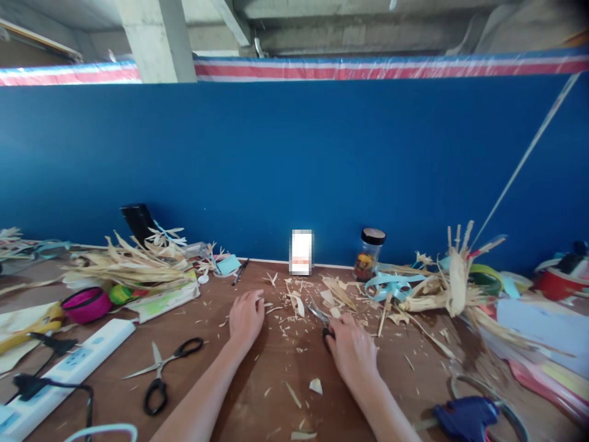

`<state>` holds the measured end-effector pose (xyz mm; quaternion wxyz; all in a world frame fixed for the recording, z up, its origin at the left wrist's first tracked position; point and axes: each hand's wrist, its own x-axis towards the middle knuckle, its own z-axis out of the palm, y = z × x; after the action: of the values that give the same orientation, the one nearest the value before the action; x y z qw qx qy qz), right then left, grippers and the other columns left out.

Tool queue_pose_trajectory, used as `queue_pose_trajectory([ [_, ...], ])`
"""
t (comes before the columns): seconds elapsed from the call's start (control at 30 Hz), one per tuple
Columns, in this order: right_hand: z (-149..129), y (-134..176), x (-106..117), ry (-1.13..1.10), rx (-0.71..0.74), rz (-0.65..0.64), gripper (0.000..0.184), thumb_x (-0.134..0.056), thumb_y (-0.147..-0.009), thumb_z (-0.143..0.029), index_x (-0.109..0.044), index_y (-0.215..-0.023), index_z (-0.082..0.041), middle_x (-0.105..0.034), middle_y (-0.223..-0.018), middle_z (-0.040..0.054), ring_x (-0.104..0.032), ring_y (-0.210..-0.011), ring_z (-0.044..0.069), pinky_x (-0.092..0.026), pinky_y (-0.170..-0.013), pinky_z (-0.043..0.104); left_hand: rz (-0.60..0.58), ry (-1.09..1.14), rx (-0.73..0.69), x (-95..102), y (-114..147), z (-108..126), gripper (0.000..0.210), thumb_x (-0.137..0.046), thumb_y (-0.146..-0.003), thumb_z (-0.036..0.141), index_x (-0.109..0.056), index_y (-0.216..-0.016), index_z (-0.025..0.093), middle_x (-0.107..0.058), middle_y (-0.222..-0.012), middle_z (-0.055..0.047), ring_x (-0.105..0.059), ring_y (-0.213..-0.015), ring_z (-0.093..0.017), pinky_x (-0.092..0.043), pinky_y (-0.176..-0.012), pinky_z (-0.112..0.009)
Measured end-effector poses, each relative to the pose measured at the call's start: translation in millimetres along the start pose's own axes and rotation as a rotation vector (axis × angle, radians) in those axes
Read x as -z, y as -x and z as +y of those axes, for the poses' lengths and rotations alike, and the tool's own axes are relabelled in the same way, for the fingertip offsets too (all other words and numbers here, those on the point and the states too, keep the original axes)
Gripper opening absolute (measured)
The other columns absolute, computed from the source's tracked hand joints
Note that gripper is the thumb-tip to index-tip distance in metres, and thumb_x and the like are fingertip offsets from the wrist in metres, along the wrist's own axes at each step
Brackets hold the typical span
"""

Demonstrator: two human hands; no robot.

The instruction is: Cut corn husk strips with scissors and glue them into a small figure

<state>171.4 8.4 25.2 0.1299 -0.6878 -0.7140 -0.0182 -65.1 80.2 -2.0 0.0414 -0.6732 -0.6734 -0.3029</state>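
My right hand (pixel 352 345) is closed on a pair of scissors (pixel 317 312) with black handles. Their metal blades point away from me over scattered husk scraps, and the hand hides most of the grip. My left hand (pixel 247 316) rests on the brown table (pixel 257 393), palm down and loosely curled, with a small gap between thumb and fingers; nothing shows in it. Between the hands lie pale husk pieces (pixel 300 306) and fine clippings. A second pair of scissors (pixel 159 365) lies with its blades spread, left of my left forearm.
A white power strip (pixel 92 353) with plugs lies at left, near a magenta tape roll (pixel 86 305) and a husk pile (pixel 133 264). Ahead stand a blurred white item (pixel 301 252) and a lidded jar (pixel 368 258) before a blue partition (pixel 285 159). A blue glue gun (pixel 467 417) lies right.
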Motion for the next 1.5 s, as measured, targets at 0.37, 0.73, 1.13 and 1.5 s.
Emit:
queue_pose_trajectory([
  [0.37,8,-5,-8,-0.261,0.005,-0.045,0.017,-0.054,-0.074,-0.026,-0.065,-0.085,-0.022,-0.054,-0.096,0.0063,-0.052,-0.087,0.021,-0.039,-0.078,0.029,0.021,0.032,-0.016,0.6,3,2,0.030,-0.038,-0.080,0.020,-0.062,-0.098,0.018,-0.065,-0.101,-0.008,-0.055,-0.095,-0.021,-0.038,-0.088,-0.034],
  [0.73,3,-3,-13,-0.289,0.057,0.054,0.014,-0.051,-0.072,-0.020,-0.058,-0.085,-0.019,-0.053,-0.097,0.0062,-0.050,-0.084,0.021,-0.038,-0.076,0.029,0.080,0.092,-0.024,-1.5,3,2,0.029,-0.038,-0.081,0.024,-0.062,-0.096,0.017,-0.065,-0.100,-0.007,-0.055,-0.094,-0.022,-0.039,-0.087,-0.035],
  [1.13,-1,0,-13,-0.471,0.108,-0.011,0.018,-0.047,-0.074,-0.011,-0.059,-0.081,-0.022,-0.059,-0.088,0.0021,-0.054,-0.084,0.017,-0.038,-0.074,0.025,0.122,0.082,-0.017,-4.4,9,9,0.030,-0.040,-0.080,0.024,-0.060,-0.103,0.020,-0.063,-0.105,-0.007,-0.053,-0.099,-0.024,-0.035,-0.090,-0.037],
  [1.5,-4,-2,-20,-0.538,0.040,0.039,0.028,-0.039,-0.083,-0.010,-0.064,-0.082,-0.021,-0.062,-0.087,0.0048,-0.055,-0.084,0.017,-0.039,-0.076,0.026,0.093,0.053,-0.087,-7.1,10,6,0.029,-0.043,-0.079,0.027,-0.059,-0.102,0.020,-0.064,-0.101,-0.007,-0.054,-0.095,-0.024,-0.036,-0.089,-0.038],
])
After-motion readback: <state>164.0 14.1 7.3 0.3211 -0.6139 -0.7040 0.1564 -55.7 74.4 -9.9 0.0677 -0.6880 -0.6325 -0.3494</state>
